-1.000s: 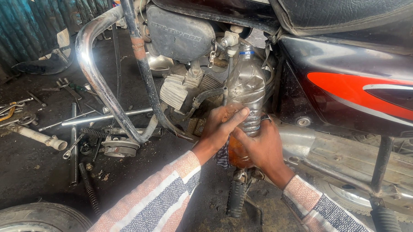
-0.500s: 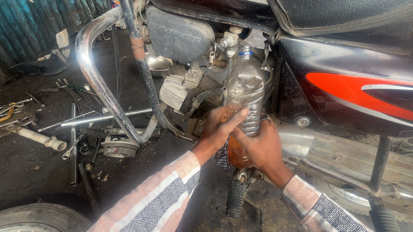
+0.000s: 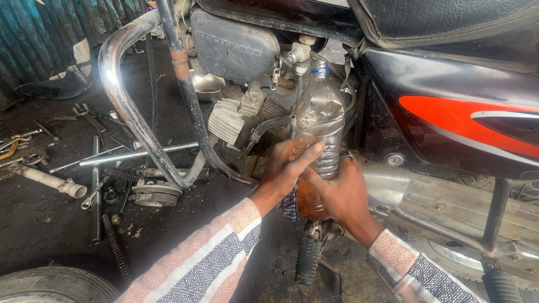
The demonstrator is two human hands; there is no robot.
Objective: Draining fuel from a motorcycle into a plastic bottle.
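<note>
Upright clear plastic bottle [image 3: 319, 135], neck uppermost beside the motorcycle engine [image 3: 241, 117], clasped at its lower half by left hand [image 3: 287, 170] and right hand [image 3: 338, 193], both closed around it.

Both arms are reaching up from the bottom of the frame toward its centre, each in a striped sleeve of pink, white and dark blue that is ending at the wrist. The left hand [image 3: 287, 167] is sitting just left of centre with its palm turned rightward and its fingers curling inward, thumb pointing up and to the right. The right hand [image 3: 338, 190] is lying just to its right and slightly lower, back facing the camera, fingers wrapping inward toward the left hand so that the two are gripping face to face, fingertips nearly meeting.
</note>
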